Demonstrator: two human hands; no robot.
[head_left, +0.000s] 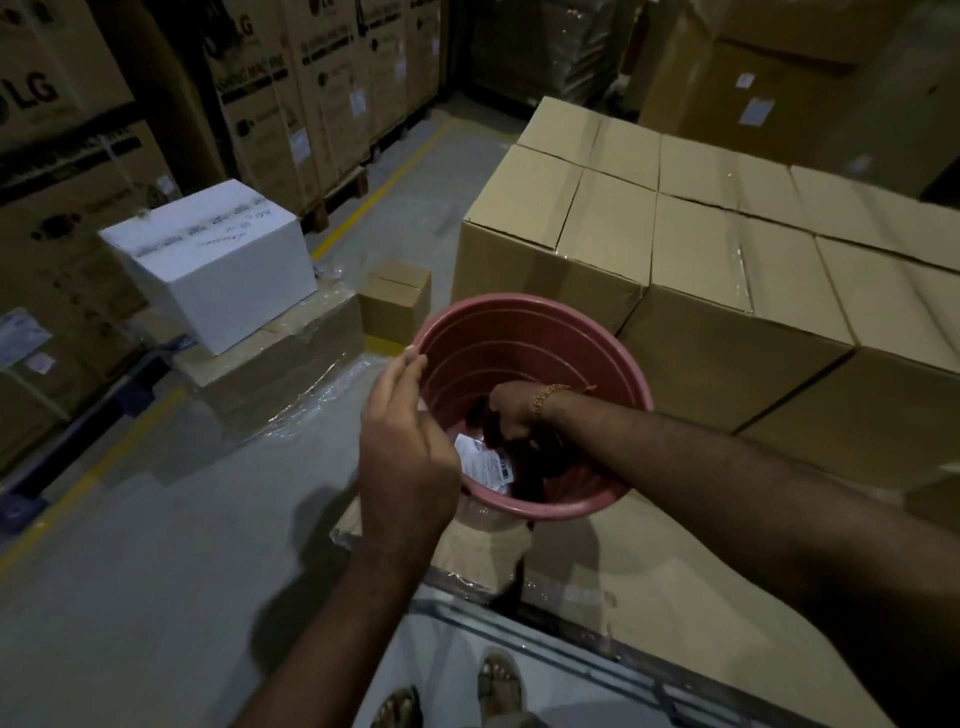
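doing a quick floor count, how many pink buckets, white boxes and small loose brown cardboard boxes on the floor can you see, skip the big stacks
pink round plastic bucket: 1
white rectangular box: 1
small brown cardboard box on the floor: 1
total: 3

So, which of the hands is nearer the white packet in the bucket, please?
Right. The right hand reaches inside the bucket beside the packet; the left hand hovers at the rim.
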